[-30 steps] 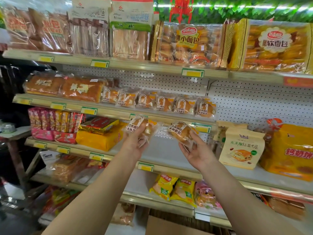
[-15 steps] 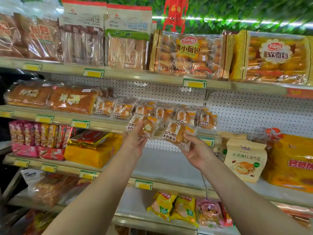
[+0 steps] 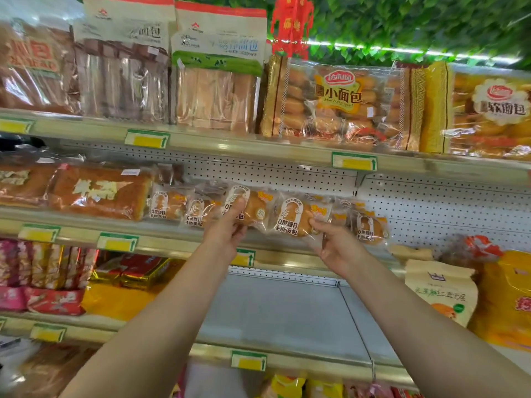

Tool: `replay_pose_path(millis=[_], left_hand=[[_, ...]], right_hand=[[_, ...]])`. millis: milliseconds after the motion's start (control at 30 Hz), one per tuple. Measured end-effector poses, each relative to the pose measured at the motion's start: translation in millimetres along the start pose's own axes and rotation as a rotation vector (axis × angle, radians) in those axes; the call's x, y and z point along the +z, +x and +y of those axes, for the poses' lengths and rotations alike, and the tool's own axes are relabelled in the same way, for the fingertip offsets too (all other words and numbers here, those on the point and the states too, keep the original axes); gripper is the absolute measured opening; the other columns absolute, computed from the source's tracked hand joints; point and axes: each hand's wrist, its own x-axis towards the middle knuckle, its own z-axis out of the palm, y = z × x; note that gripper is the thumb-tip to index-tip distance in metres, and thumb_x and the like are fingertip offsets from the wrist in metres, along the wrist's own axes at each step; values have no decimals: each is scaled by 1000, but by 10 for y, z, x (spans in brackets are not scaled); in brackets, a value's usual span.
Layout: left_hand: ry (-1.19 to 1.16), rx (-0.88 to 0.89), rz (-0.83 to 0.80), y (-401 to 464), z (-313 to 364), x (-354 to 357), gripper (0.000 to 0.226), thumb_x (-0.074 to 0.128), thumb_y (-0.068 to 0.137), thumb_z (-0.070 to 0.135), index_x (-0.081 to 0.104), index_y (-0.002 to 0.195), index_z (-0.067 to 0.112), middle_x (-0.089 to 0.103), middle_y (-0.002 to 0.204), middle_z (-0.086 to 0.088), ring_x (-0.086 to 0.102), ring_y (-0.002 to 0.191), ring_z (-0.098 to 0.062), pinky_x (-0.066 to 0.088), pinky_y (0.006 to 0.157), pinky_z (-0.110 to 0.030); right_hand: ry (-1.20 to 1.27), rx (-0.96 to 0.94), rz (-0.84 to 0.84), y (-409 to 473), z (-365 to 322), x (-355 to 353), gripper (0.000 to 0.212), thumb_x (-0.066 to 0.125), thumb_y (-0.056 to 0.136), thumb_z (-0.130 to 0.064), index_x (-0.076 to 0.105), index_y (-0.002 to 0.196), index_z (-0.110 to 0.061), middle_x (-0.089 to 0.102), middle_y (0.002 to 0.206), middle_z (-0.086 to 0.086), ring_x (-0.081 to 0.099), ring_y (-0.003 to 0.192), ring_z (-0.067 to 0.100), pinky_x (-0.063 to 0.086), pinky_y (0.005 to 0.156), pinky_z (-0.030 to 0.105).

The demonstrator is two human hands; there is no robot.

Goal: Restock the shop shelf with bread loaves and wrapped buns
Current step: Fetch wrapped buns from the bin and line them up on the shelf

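Note:
My left hand (image 3: 227, 234) holds a wrapped bun (image 3: 253, 205) up at the second shelf (image 3: 161, 242), thumb across its label. My right hand (image 3: 336, 248) pinches a second wrapped bun (image 3: 293, 216) by its lower right corner, just right of the first. Both buns sit in front of a row of like wrapped buns (image 3: 169, 205) lying on that shelf, with another bun (image 3: 367, 228) at the row's right end. Two large bread loaves (image 3: 100, 191) in clear wrap lie at the shelf's left.
The top shelf (image 3: 258, 147) carries sliced-bread bags (image 3: 215, 73) and mini-bun packs (image 3: 339, 101). The third shelf has a bare grey stretch (image 3: 275, 314) in the middle, yellow and red packs (image 3: 120, 294) to its left, and a paper bag (image 3: 442, 294) to its right.
Both hands have risen from the third shelf's height to the second shelf, carrying the two buns up against the row of buns. The view has moved closer and tilted upward.

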Motion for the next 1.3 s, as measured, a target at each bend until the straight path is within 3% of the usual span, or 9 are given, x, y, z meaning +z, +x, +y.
replay_pose_path(millis=[100, 167, 300, 433, 633, 800, 1000, 1167, 1300], left_hand=[[54, -16, -38, 164, 53, -69, 62, 87, 72, 22, 51, 122, 14, 73, 109, -13, 73, 87, -20, 62, 74, -30], [93, -23, -74, 230, 97, -103, 53, 86, 70, 18, 55, 112, 11, 72, 108, -14, 74, 89, -22, 63, 77, -33], [118, -5, -138, 365, 163, -118, 61, 85, 58, 13, 55, 110, 23, 70, 109, -11, 71, 96, -27, 61, 85, -40], [135, -53, -210, 455, 214, -144, 74, 86, 59, 17, 52, 125, 16, 67, 114, -15, 69, 101, -30, 62, 84, -41], [359, -23, -203, 623, 246, -219, 50, 86, 64, 18, 55, 104, 19, 68, 116, -12, 70, 99, -28, 62, 75, -36], [711, 77, -203, 697, 286, -277, 66, 87, 73, 22, 57, 132, 18, 67, 119, 2, 61, 92, -9, 52, 74, -29], [822, 111, -209, 742, 329, -311, 71, 84, 79, 16, 54, 143, 15, 64, 133, -1, 58, 91, -5, 48, 66, -24], [837, 194, -131, 777, 268, -287, 64, 83, 78, 7, 56, 137, 10, 65, 116, 2, 58, 103, -18, 49, 98, -35], [975, 220, -88, 826, 164, -273, 68, 86, 77, 21, 56, 137, 11, 65, 130, -1, 60, 117, -22, 43, 108, -37]], right_hand=[[-19, -17, 24, 109, -12, 14, 79, 78, 73, -2, 46, 146, -4, 61, 139, 13, 64, 122, 27, 62, 73, 34], [-54, -17, 28, 163, -33, 6, 62, 71, 83, 1, 51, 141, -2, 65, 134, 12, 64, 122, 26, 62, 71, 33], [-127, -27, 37, 263, -35, 19, 47, 65, 91, 1, 54, 136, -1, 70, 125, 12, 66, 119, 24, 63, 75, 31], [-164, -25, 65, 352, 13, 19, 45, 66, 91, 0, 53, 134, 3, 70, 126, 14, 66, 120, 24, 62, 80, 31], [-219, -40, 62, 521, 65, -19, 41, 67, 90, 2, 56, 127, -10, 71, 122, 9, 67, 117, 21, 57, 83, 35], [-246, -39, 103, 623, 104, -31, 26, 64, 90, 4, 58, 102, -18, 71, 111, 4, 66, 109, 19, 53, 85, 38], [-287, -12, 103, 738, 66, -50, 44, 64, 93, -1, 55, 135, -5, 68, 130, 8, 64, 120, 24, 53, 94, 40], [-286, -30, 69, 718, 11, -51, 30, 62, 94, -1, 60, 123, -7, 75, 105, 0, 71, 92, 12, 57, 65, 26], [-296, -20, 51, 758, 21, -59, 19, 61, 94, 1, 64, 109, -10, 76, 104, 1, 73, 93, 11, 55, 74, 30]])
